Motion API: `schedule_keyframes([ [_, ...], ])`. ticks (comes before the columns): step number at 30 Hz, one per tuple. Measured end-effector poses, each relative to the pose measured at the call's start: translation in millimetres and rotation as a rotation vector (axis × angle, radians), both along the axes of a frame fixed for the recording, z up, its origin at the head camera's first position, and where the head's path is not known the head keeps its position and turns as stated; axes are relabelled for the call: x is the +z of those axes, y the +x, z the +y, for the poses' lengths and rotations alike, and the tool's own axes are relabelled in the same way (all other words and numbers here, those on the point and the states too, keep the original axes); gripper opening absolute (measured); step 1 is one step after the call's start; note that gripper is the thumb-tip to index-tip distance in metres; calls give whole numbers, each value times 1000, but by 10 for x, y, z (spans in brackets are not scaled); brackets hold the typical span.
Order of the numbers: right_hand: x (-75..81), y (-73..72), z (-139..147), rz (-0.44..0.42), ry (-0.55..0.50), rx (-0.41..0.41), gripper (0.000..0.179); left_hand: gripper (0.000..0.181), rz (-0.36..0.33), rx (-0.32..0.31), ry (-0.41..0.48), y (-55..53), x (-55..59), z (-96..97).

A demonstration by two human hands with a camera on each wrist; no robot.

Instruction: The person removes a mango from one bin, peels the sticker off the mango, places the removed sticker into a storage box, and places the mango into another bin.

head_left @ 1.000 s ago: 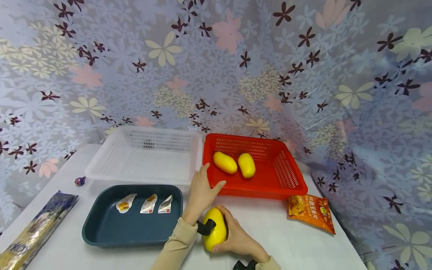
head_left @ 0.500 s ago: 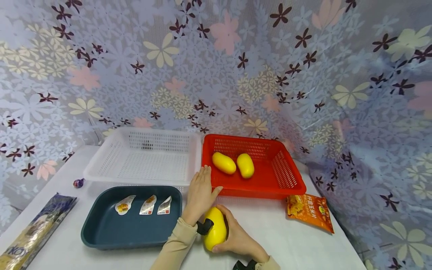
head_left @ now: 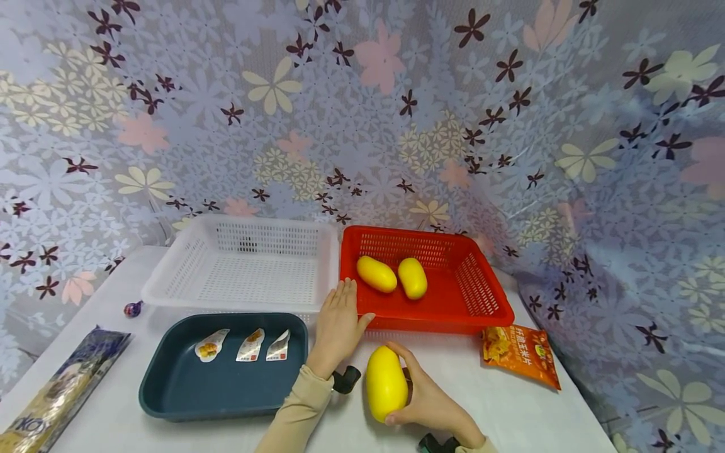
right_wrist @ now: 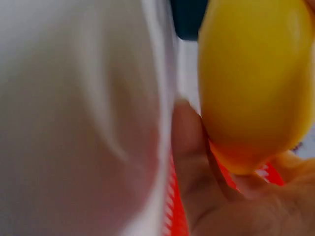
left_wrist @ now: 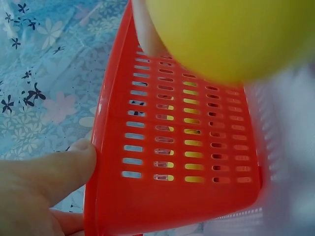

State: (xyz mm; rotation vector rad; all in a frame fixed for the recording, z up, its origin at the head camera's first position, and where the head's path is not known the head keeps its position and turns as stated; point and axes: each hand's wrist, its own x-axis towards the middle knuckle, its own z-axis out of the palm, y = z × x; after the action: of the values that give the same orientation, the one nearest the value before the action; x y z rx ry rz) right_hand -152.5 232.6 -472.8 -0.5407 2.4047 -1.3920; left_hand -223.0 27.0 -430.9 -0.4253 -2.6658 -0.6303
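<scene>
My right hand (head_left: 433, 399) holds a large yellow mango (head_left: 387, 385) upright near the table's front, fingers and thumb around its right side. In the right wrist view, the mango (right_wrist: 256, 83) leans against the fingers. Two smaller yellow mangoes (head_left: 376, 274) lie inside the red basket (head_left: 430, 322). My left hand (head_left: 337, 324) lies palm down with straight fingers over the basket's front left corner. From the left wrist view, its thumb (left_wrist: 71, 169) touches the red rim; the held mango (left_wrist: 231, 34) fills the top of that view.
Left of the red basket stands a white basket (head_left: 257, 270). A dark teal tray (head_left: 221, 384) with stickers sits in front of it. An orange snack bag (head_left: 522, 357) lies at right. A long noodle packet (head_left: 65, 390) and a small wrapped lollipop (head_left: 133, 309) are at left.
My right hand has carried the large mango to the right, out from beside my left wrist. The left fingers have straightened over the basket corner since the oldest frame.
</scene>
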Motion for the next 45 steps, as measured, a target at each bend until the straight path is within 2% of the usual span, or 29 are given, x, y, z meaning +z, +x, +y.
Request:
schedule_keyframes([
  [5, 243, 14, 225, 53, 5, 46, 113, 71, 6, -4, 14, -7, -10, 3],
  [10, 583, -88, 448, 177, 23, 2, 114, 71, 5, -3, 18, -10, -13, 5],
  [14, 827, -270, 651, 244, 52, -71, 112, 71, -2, 2, 20, -6, -10, 7],
  [17, 959, -441, 772, 259, 95, -122, 109, 71, -3, 4, 13, -1, -15, 2],
  [22, 1113, -764, 891, 275, 205, -168, 109, 71, 1, 8, 8, -9, -22, -7],
  [25, 1185, -978, 943, 247, 262, -179, 110, 71, 7, 14, 12, -19, -18, -6],
  [31, 1216, -1371, 1059, 165, 364, -203, 113, 71, -10, 9, -3, -3, 10, 5],
  [35, 1182, -1595, 1086, 140, 395, -183, 112, 71, -11, 11, -10, -9, 11, 6],
  [39, 1115, -1769, 1096, 90, 423, -164, 110, 71, -8, 19, -20, -24, 3, 5],
  [45, 915, -1952, 1114, -13, 452, -166, 108, 71, -26, 20, -25, -28, -12, 9],
])
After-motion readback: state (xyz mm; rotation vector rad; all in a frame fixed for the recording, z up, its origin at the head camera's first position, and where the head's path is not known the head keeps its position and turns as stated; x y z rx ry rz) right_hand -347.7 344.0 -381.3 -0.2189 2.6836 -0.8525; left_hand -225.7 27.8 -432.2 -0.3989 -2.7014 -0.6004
